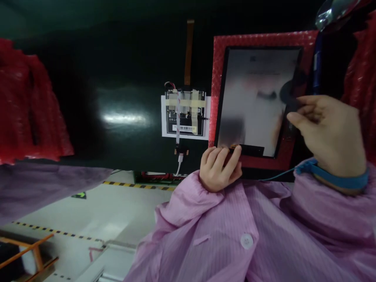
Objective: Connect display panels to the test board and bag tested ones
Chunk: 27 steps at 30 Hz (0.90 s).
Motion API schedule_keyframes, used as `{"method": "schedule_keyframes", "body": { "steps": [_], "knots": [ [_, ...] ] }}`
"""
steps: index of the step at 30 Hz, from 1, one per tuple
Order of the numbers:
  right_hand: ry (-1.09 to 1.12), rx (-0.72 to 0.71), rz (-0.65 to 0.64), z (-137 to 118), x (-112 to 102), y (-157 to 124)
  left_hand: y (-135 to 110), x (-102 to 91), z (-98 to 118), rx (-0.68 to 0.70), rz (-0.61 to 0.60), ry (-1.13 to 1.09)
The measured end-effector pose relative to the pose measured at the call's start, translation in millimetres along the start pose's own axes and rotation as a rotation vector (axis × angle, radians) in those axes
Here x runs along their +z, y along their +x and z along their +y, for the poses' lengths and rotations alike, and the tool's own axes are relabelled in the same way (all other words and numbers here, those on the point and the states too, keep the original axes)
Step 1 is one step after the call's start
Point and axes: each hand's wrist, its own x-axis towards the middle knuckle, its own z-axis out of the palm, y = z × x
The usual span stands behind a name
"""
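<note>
A flat display panel with a dark frame and a pale reflective face lies on red bubble wrap on the dark table. My left hand curls its fingers over the panel's near left corner and holds it. My right hand, with a blue wrist strap, is at the panel's right edge, thumb and fingers pinched on a small dark round piece. Both arms wear pink striped sleeves.
A small circuit board taped to white paper sits left of the panel, with an orange ribbon cable above and a white cable below. More red bubble wrap lies at far left. The floor with yellow-black tape shows below.
</note>
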Motion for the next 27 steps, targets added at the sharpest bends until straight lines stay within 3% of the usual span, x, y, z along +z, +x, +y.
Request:
{"method": "schedule_keyframes", "body": {
  "steps": [4, 7, 12, 18, 27],
  "knots": [
    [0.268, -0.060, -0.062, -21.5, -1.9, -10.8, 1.4, -1.2, 0.9, 0.007, -0.032, 0.016],
    [0.451, -0.086, -0.227, -40.8, 9.9, -10.5, 1.2, -2.0, 0.2, -0.005, -0.039, -0.012],
    [0.470, -0.058, -0.458, -46.9, 37.9, -4.7, 0.1, -3.5, -1.6, -0.019, -0.067, -0.027],
    [0.417, -0.103, -0.470, -32.7, 52.6, -13.5, -1.0, -3.4, -2.1, 0.005, -0.027, -0.043],
    [0.365, -0.157, -0.462, -29.4, 50.4, -18.2, -1.0, -1.9, -0.4, -0.008, -0.043, 0.008]
  ]
}}
